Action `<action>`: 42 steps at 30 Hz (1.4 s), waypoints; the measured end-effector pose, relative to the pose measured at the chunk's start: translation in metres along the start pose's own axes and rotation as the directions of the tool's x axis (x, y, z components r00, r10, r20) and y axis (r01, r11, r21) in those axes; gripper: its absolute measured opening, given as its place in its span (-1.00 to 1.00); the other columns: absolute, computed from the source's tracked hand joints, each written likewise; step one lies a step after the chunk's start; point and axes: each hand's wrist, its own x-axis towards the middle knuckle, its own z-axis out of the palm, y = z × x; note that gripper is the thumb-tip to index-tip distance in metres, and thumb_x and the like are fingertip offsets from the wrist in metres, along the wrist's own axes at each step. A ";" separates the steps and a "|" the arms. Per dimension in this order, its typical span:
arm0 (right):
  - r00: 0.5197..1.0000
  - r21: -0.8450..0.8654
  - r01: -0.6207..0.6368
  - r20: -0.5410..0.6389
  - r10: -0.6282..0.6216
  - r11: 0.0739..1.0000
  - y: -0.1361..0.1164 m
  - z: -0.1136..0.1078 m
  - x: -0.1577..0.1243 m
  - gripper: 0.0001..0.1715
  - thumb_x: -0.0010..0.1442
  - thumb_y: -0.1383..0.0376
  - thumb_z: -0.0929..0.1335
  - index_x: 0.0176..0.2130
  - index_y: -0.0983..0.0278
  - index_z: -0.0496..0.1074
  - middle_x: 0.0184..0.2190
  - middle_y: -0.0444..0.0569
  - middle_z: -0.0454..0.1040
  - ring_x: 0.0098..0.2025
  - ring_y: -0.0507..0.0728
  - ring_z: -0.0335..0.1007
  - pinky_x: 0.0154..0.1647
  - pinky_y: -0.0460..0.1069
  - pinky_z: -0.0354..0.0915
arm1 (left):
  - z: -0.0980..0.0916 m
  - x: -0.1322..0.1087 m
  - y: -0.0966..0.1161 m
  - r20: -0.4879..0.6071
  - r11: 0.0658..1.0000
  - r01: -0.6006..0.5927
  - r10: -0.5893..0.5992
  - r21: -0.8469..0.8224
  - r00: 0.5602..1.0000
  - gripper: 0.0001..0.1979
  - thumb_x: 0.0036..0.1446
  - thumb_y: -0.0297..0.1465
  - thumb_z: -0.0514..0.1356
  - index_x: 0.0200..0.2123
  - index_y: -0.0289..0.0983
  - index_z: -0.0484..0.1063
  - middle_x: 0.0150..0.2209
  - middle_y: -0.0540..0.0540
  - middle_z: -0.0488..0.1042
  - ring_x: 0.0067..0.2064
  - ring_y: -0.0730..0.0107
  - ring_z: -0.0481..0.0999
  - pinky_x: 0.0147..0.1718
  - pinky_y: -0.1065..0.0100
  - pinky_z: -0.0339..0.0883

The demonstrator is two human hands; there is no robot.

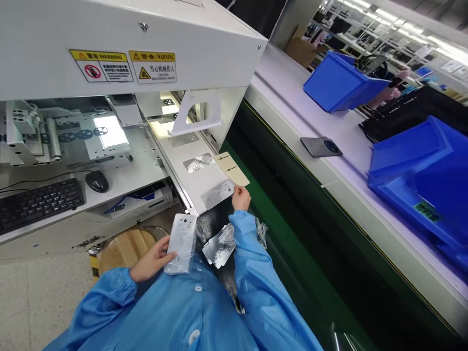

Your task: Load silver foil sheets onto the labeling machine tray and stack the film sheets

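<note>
Three thin phone-shaped sheets (pixel 198 163) lie spaced along the white conveyor belt (pixel 195 183), the nearest sheet (pixel 218 194) at its near edge, so the row looks well begun; a stack of similar sheets (pixel 182 243) and a loose pile of silvery sheets (pixel 220 246) remain off it. The left hand (pixel 155 258) grips the stack's left side, thumb on top, just beside the belt's near left corner. The right hand (pixel 241 199) is at the nearest sheet's right end, fingertips bunched together; whether they pinch it, I cannot tell. The silvery pile lies below the belt's near edge, beside the right sleeve (pixel 248 239). A beige card (pixel 239 175) at the belt's right edge crowds the right hand, and a white bracket (pixel 186 114) overhangs the belt's far part, limiting reach there. A keyboard (pixel 42 200) and mouse (pixel 97 181) occupy the machine's ledge (pixel 120 192)
</note>
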 end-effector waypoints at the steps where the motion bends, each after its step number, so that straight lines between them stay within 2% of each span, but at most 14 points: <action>1: 1.000 -0.083 0.010 -0.015 -0.011 0.997 -0.002 0.006 0.004 -0.71 0.23 0.20 0.26 -0.26 0.30 0.50 -0.44 0.01 0.53 -0.32 0.18 0.45 -0.22 0.01 0.29 | -0.008 -0.003 0.002 -0.044 1.000 0.002 -0.002 0.001 0.999 -0.34 0.00 -0.08 0.36 0.09 -0.27 0.27 -0.12 -0.19 0.56 -0.11 0.09 0.56 -0.14 0.17 0.46; 3: 0.997 -0.224 0.045 -0.054 -0.058 0.974 -0.007 0.015 0.003 -0.66 0.25 0.19 0.26 -0.12 0.32 0.49 -0.27 0.11 0.54 -0.20 0.24 0.42 -0.15 0.06 0.27 | -0.019 -0.006 0.005 -0.111 1.000 0.002 -0.002 -0.001 0.994 -0.36 -0.02 -0.08 0.37 0.05 -0.27 0.30 -0.13 -0.18 0.57 -0.10 0.08 0.56 -0.13 0.16 0.46; 5: 0.982 -0.330 0.149 -0.063 -0.179 0.932 -0.011 0.021 -0.006 -0.59 0.27 0.19 0.26 0.02 0.35 0.44 -0.11 0.19 0.49 -0.08 0.29 0.36 -0.06 0.11 0.23 | -0.025 -0.005 0.006 -0.147 1.000 0.001 -0.003 -0.013 0.989 -0.39 -0.02 -0.09 0.38 0.02 -0.27 0.31 -0.14 -0.18 0.57 -0.09 0.07 0.56 -0.11 0.14 0.45; 8: 0.900 -0.396 0.429 0.108 -0.423 0.812 -0.015 0.035 -0.027 -0.55 0.28 0.18 0.28 0.09 0.33 0.39 0.06 0.21 0.38 0.08 0.32 0.23 0.09 0.16 0.13 | -0.025 0.000 0.006 -0.147 0.999 0.014 -0.019 -0.036 0.989 -0.39 -0.03 -0.09 0.39 -0.01 -0.28 0.31 -0.15 -0.19 0.58 -0.10 0.07 0.57 -0.10 0.13 0.46; 11: 0.811 -0.389 0.585 0.299 -0.503 0.712 -0.015 0.055 -0.044 -0.56 0.27 0.15 0.31 0.09 0.28 0.39 0.15 0.17 0.31 0.18 0.34 0.11 0.18 0.20 0.02 | -0.019 0.007 0.008 -0.103 0.998 0.031 -0.036 -0.046 0.994 -0.37 -0.04 -0.09 0.39 0.00 -0.29 0.30 -0.14 -0.20 0.58 -0.12 0.08 0.58 -0.12 0.14 0.47; 16: 0.846 -0.433 0.533 0.298 -0.443 0.727 -0.013 0.074 -0.048 -0.56 0.28 0.14 0.31 0.08 0.27 0.40 0.16 0.18 0.29 0.17 0.36 0.10 0.21 0.26 -0.04 | -0.016 0.014 0.013 -0.080 0.998 0.044 -0.047 -0.034 0.996 -0.37 -0.03 -0.09 0.38 0.02 -0.29 0.30 -0.12 -0.21 0.57 -0.11 0.09 0.58 -0.13 0.15 0.47; 21: 0.850 -0.414 0.527 0.277 -0.449 0.742 -0.023 0.072 -0.046 -0.54 0.27 0.14 0.33 0.09 0.29 0.40 0.17 0.21 0.28 0.17 0.38 0.12 0.22 0.30 -0.04 | -0.018 0.015 0.018 -0.107 0.998 0.056 -0.057 -0.011 0.993 -0.35 -0.05 -0.08 0.39 0.02 -0.28 0.31 -0.13 -0.19 0.58 -0.10 0.07 0.57 -0.10 0.13 0.46; 26: 0.855 -0.186 0.511 0.214 -0.473 0.839 -0.036 0.045 -0.064 -0.56 0.31 0.12 0.29 0.10 0.26 0.39 0.10 0.14 0.37 0.14 0.28 0.23 0.18 0.19 0.12 | -0.012 0.022 0.024 -0.051 0.998 0.067 -0.068 -0.017 0.996 -0.39 -0.01 -0.10 0.37 0.03 -0.27 0.29 -0.10 -0.19 0.56 -0.08 0.08 0.56 -0.12 0.15 0.47; 28: 0.851 -0.018 0.468 0.279 -0.445 0.883 -0.034 0.026 -0.076 -0.61 0.33 0.13 0.26 0.05 0.25 0.42 -0.04 0.06 0.48 0.00 0.19 0.36 0.07 0.08 0.24 | -0.007 0.028 0.025 0.011 0.998 0.062 -0.062 -0.017 0.998 -0.39 0.01 -0.12 0.37 0.04 -0.27 0.28 -0.09 -0.20 0.56 -0.09 0.08 0.57 -0.14 0.17 0.47; 31: 0.805 0.134 0.395 0.427 -0.412 0.909 -0.023 0.004 -0.089 -0.64 0.37 0.12 0.22 -0.01 0.22 0.45 -0.21 -0.04 0.55 -0.19 0.10 0.46 -0.09 -0.02 0.34 | 0.003 0.038 0.023 0.115 0.997 0.077 -0.077 0.002 0.990 -0.38 0.03 -0.13 0.36 0.07 -0.27 0.26 -0.09 -0.20 0.55 -0.11 0.11 0.57 -0.15 0.19 0.47; 34: 0.805 0.035 0.480 0.379 -0.456 0.877 -0.013 0.003 -0.085 -0.63 0.40 0.19 0.18 0.07 0.22 0.41 -0.02 0.02 0.50 0.04 0.15 0.37 0.10 0.05 0.26 | 0.010 0.046 0.019 0.157 0.994 0.094 -0.101 0.048 0.982 -0.34 0.00 -0.12 0.37 0.08 -0.29 0.26 -0.10 -0.21 0.56 -0.11 0.11 0.57 -0.15 0.21 0.46; 37: 0.751 -0.178 0.630 0.386 -0.536 0.755 -0.014 0.022 -0.066 -0.58 0.40 0.26 0.17 0.19 0.17 0.31 0.23 0.06 0.27 0.32 0.25 0.02 0.30 0.23 -0.01 | 0.011 0.047 0.015 0.169 0.992 0.089 -0.104 0.094 0.980 -0.35 -0.02 -0.11 0.38 0.05 -0.29 0.28 -0.09 -0.22 0.55 -0.08 0.09 0.56 -0.12 0.18 0.45; 39: 0.716 -0.286 0.684 0.440 -0.542 0.671 -0.018 0.038 -0.054 -0.57 0.40 0.24 0.18 0.20 0.15 0.29 0.28 0.08 0.17 0.36 0.31 -0.09 0.32 0.34 -0.14 | 0.009 0.044 0.014 0.164 0.990 0.082 -0.100 0.115 0.981 -0.36 -0.02 -0.10 0.38 0.04 -0.29 0.29 -0.09 -0.22 0.55 -0.07 0.08 0.55 -0.09 0.15 0.44; 42: 0.717 -0.369 0.690 0.467 -0.518 0.622 -0.022 0.056 -0.049 -0.57 0.39 0.21 0.19 0.20 0.15 0.28 0.29 0.10 0.15 0.33 0.35 -0.05 0.30 0.43 -0.23 | 0.004 0.036 0.014 0.103 0.990 0.069 -0.081 0.121 0.991 -0.34 -0.03 -0.10 0.38 0.06 -0.29 0.29 -0.09 -0.22 0.55 -0.07 0.07 0.55 -0.08 0.13 0.44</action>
